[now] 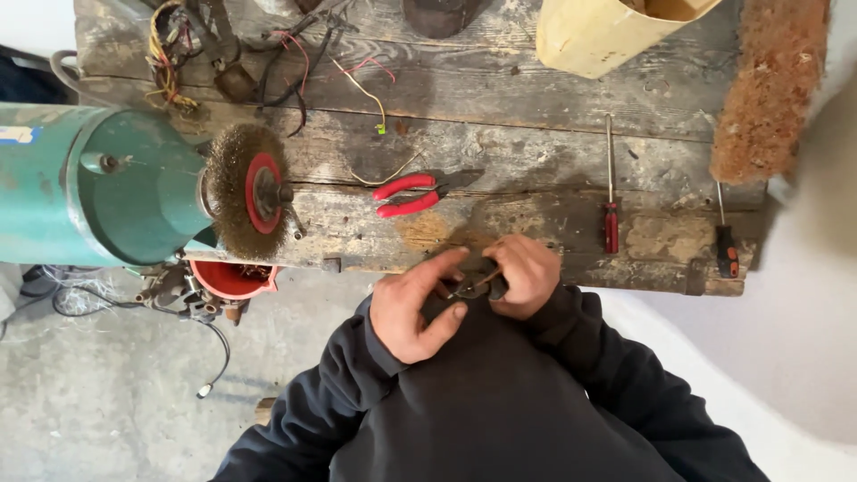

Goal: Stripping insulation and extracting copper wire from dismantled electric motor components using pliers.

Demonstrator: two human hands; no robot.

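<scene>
Gripping small dark part [473, 284], between both hands [464, 290]

Weathered plank workbench [536, 107] seen from above, grey concrete floor [107, 393] spread below on the left, pale smooth surface [803, 312] seen at right, scene lit by soft even daylight

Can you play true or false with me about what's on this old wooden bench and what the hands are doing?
1. Both hands hold a small dark part between them. True: the left hand and right hand grip the small dark part together.
2. The red-handled pliers are in the right hand. False: they lie on the wooden bench.
3. A wire brush wheel sits on the green machine. True.
4. Two screwdrivers stand upright. False: the red screwdriver and the orange-and-black one lie flat.
</scene>
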